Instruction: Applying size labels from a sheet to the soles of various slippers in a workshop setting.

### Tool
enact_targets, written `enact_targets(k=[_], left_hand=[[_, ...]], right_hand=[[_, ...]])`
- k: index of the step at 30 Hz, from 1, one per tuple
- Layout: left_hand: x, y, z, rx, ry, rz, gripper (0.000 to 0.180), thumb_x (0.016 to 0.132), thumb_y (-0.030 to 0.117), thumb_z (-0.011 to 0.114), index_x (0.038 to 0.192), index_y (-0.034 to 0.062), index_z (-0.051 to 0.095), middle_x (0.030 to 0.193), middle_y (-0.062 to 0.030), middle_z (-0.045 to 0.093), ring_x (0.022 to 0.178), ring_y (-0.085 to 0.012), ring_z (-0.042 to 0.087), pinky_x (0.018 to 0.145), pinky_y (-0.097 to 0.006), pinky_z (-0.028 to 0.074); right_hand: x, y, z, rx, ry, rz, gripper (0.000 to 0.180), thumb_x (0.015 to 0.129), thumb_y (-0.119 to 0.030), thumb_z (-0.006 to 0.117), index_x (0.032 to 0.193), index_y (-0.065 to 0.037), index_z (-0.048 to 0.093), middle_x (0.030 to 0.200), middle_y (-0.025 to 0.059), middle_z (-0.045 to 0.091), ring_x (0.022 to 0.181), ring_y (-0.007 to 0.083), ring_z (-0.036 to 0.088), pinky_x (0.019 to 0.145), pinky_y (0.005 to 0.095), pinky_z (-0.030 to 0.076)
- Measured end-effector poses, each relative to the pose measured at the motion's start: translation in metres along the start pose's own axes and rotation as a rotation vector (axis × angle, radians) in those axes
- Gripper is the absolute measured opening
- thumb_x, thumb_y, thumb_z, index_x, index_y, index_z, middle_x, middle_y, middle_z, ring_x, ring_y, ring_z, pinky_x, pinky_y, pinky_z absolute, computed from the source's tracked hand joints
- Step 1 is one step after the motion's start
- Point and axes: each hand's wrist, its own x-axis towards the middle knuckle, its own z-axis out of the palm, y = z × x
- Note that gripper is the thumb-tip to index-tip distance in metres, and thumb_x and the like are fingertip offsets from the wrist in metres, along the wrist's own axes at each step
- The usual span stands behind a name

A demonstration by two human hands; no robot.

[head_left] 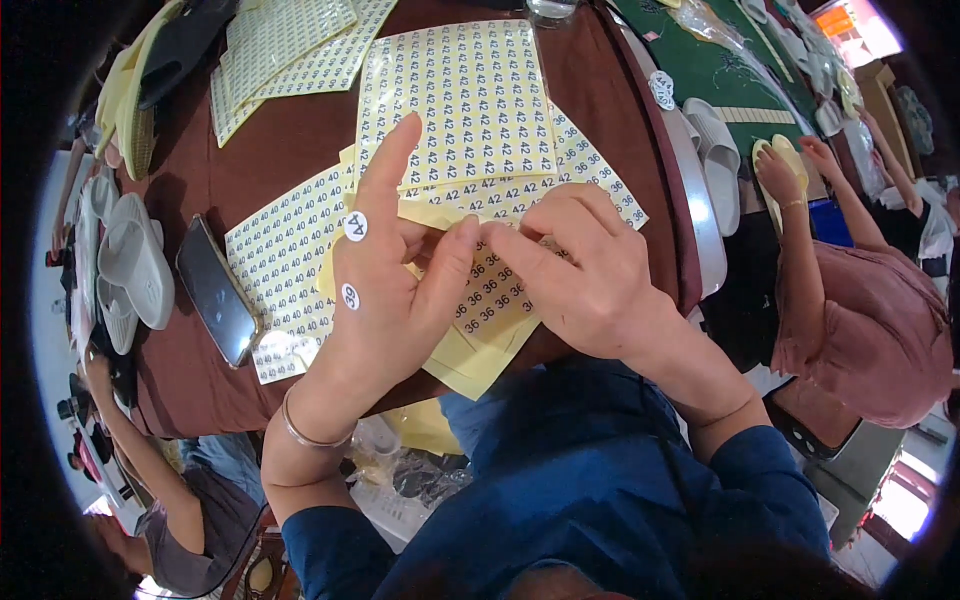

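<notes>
My left hand (385, 265) grips a yellow-backed sticker sheet (492, 300) between its thumb and folded fingers, its index finger stretched out. Two round white stickers (354, 227) with dark print cling to the back of this hand. Close against the left thumb, my right hand (590, 270) has its thumb and index finger pinched together over the sheet; what is between those fingertips is too small to make out. Behind the hands lies a large printed sticker sheet (455, 95), with more sheets fanned out beneath it, including a printed sheet (285, 235) at the left.
A dark phone (217, 290) rests on the brown-covered table (180, 375). White slippers (133, 260) lie at the left edge, grey slippers (713, 165) beyond the right edge. More sticker sheets (290, 50) are stacked at the far left. Other people work on both sides; one handles a yellow slipper (785, 165).
</notes>
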Motion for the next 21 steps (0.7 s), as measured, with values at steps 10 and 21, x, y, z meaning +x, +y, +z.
enact_targets(k=[10,21], left_hand=[[0.001,0.009,-0.002,-0.178,-0.061,-0.149,0.072,0.093,-0.006,0.057,0.154,0.0018,0.02,0.123,-0.0199,0.065,0.107,-0.0189,0.066,0.088,-0.029,0.055],[-0.001,-0.001,-0.005,-0.111,-0.08,-0.084,0.07,0.092,-0.006,0.062,0.153,0.0009,0.027,0.129,-0.0167,0.058,0.104,-0.017,0.066,0.082,-0.026,0.054]], right_hand=[[0.001,0.0,-0.001,0.044,0.03,0.002,0.032,0.067,-0.012,0.067,0.097,-0.002,0.07,0.088,0.0074,0.058,0.084,0.0275,0.06,0.068,0.034,0.053],[0.004,-0.001,-0.007,0.054,0.057,0.063,0.026,0.068,-0.01,0.077,0.093,-0.005,0.072,0.09,0.0048,0.059,0.085,0.0258,0.058,0.078,0.0402,0.046]])
